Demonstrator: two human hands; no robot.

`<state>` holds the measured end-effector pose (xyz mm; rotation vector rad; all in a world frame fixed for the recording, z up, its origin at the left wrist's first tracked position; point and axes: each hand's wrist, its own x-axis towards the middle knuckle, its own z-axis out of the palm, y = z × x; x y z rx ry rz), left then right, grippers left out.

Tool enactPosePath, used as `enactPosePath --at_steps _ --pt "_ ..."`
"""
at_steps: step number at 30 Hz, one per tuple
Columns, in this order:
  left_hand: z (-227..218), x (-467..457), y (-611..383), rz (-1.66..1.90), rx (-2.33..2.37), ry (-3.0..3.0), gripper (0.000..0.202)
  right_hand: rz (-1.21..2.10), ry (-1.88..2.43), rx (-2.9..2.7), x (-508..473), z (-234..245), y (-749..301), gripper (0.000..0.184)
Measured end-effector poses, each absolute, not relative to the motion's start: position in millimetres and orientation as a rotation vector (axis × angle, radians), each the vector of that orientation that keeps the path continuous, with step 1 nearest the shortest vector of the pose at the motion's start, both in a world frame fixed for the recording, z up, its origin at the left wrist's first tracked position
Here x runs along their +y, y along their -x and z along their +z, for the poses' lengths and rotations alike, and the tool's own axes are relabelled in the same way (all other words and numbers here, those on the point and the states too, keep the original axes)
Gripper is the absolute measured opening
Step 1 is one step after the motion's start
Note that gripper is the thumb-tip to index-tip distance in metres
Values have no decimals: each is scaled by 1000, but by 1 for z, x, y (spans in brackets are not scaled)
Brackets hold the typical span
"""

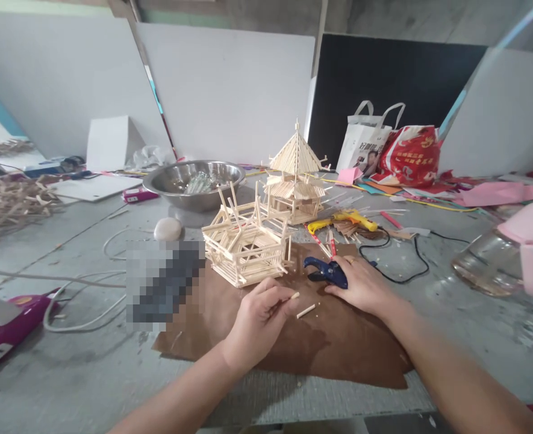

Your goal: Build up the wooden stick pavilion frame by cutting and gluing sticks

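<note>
My left hand [262, 319] pinches a short pale wooden stick [296, 296] between thumb and fingertips, above a brown sheet [347, 355]. My right hand [361, 283] is closed over a blue hand cutter [332, 272] with hooked jaws that point left; part of its handles is hidden under the palm. Another cut piece of stick [306, 311] lies on the sheet between my hands. Just beyond my left hand stands an open six-sided frame [248, 241] built of wooden sticks, with uprights poking out of its top.
A finished-looking stick pagoda [296, 175] stands behind the frame, beside a yellow glue gun [341, 222] with a black cord. Steel basin [194, 181], white stone [167, 229], purple power strip [17, 325] and a stick pile [13, 193] are left. A pink-lidded jug [492, 259] stands right.
</note>
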<state>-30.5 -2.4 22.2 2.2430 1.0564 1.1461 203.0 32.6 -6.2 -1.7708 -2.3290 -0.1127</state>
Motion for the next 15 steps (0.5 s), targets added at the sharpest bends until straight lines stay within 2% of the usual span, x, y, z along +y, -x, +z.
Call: enactPosePath --at_steps 4,9,12,15 --pt "37 -6 34 1069 919 -2287 10 -114 1684 -2384 35 -16 -202 57" --pt "56 -1 43 1075 776 -2596 14 -86 1572 -2281 31 -9 -199 45" --pt "68 6 47 1117 793 -2899 17 280 1472 -2080 24 19 -189 29" --pt "80 14 47 1175 804 -3113 23 950 1414 -1865 21 54 -171 33"
